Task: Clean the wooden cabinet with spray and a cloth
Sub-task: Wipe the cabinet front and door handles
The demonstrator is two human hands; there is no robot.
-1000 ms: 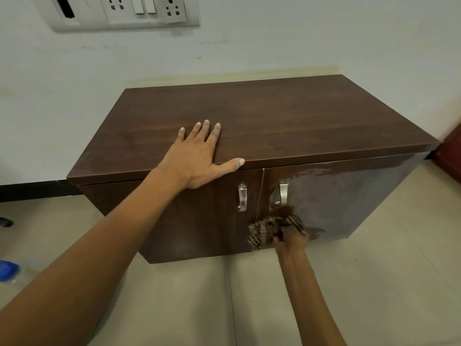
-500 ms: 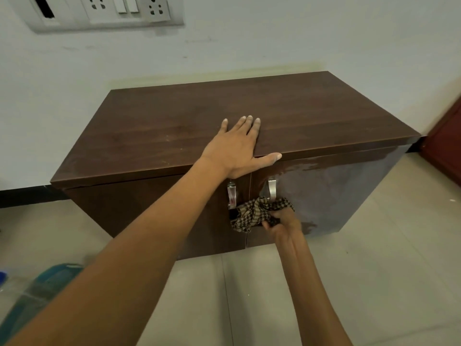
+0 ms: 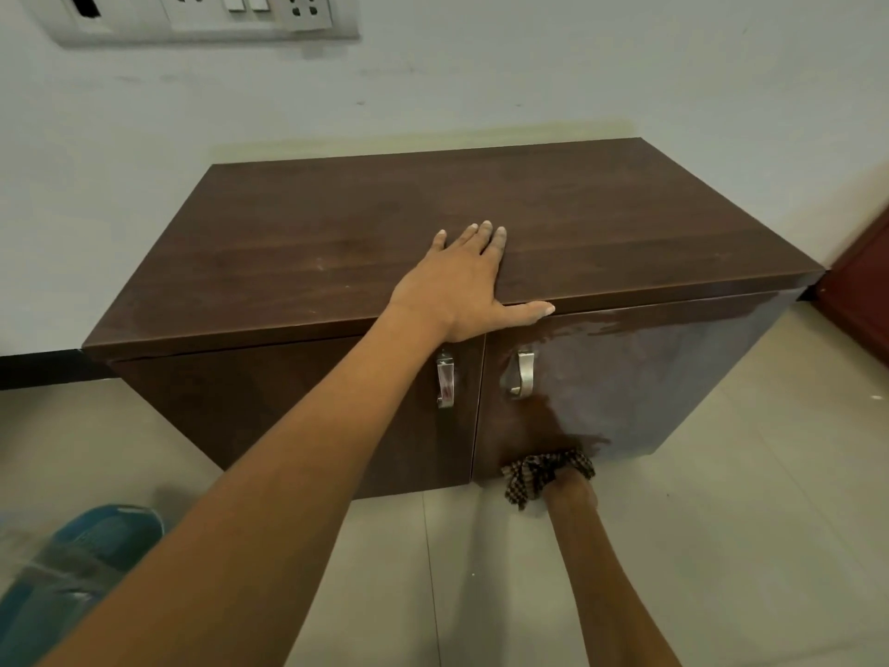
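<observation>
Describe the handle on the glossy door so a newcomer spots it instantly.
Find the brown wooden cabinet against the white wall, then the seam between its doors. Unlike the left handle, the right handle is curved and sits on the glossy, wet-looking door.

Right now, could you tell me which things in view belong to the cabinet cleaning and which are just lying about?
In the job: wooden cabinet, checked cloth, right hand holding the cloth, left hand flat on the cabinet top.
Lying about: wall socket panel, blurred blue object, unidentifiable.
</observation>
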